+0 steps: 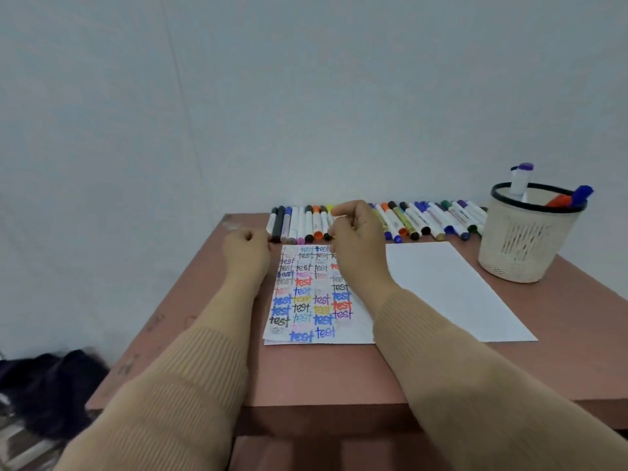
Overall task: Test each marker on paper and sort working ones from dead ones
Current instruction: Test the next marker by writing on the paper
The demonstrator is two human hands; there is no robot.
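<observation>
A sheet of paper covered with the word "test" in many colours lies mid-table. Behind it, a long row of capped markers runs along the wall edge. My left hand rests at the sheet's top left corner with its fingers curled, and nothing shows in it. My right hand hovers over the sheet's top right and the middle of the row. Its fingers are curled toward the thumb, and its back hides whether it holds a marker.
A blank white sheet lies to the right of the written one. A cream mesh basket at the far right holds a purple-capped, an orange and a blue marker. A wall stands right behind the brown table. Dark cloth lies on the floor at left.
</observation>
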